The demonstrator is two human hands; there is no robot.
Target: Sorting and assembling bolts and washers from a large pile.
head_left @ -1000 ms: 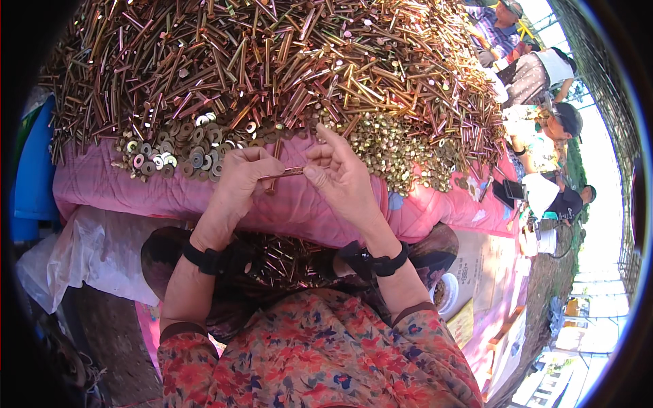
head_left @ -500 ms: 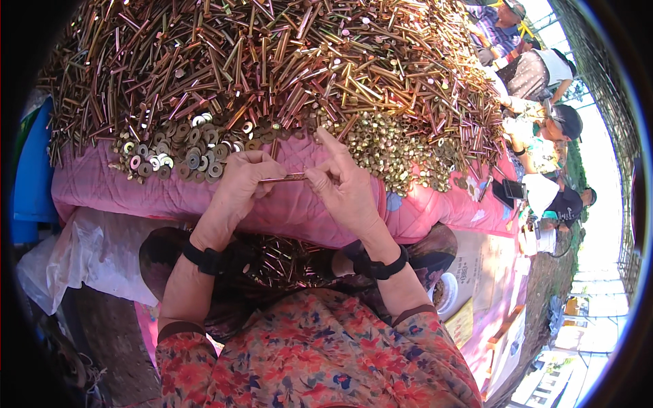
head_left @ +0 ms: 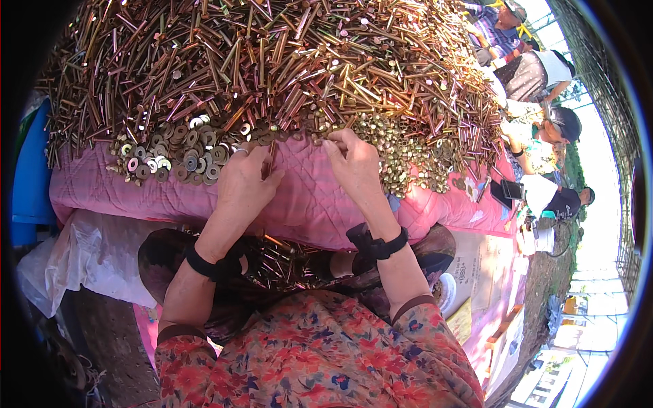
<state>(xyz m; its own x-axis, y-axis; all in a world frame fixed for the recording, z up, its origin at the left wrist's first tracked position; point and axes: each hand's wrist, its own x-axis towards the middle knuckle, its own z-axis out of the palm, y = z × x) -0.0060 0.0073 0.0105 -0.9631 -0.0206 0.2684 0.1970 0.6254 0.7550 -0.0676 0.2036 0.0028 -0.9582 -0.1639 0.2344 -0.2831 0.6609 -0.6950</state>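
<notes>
1. Fingers [head_left: 345, 137] curl; we can't tell whether they grip.
2. Left hand [head_left: 243, 180]: by round grey metal washers [head_left: 178, 151] and slender coppery metal bolt [head_left: 273, 151].
3. Right hand [head_left: 355, 163]: by small golden metal nuts [head_left: 398, 146].
4. Apparently picking parts; next calls for pinching.

Looks like a makeshift workshop set up out of doors by day. Judged so from a great heap of bolts [head_left: 204, 61] just beyond the fingers [head_left: 345, 138], washers [head_left: 192, 146] to their left and small gold-coloured pieces [head_left: 391, 139] to their right, along a pink quilt [head_left: 136, 190]. Far to the right of the fingers, takes in other people [head_left: 536, 76], bare ground [head_left: 549, 268] and dark netting [head_left: 605, 61] in bright sunlight.
</notes>
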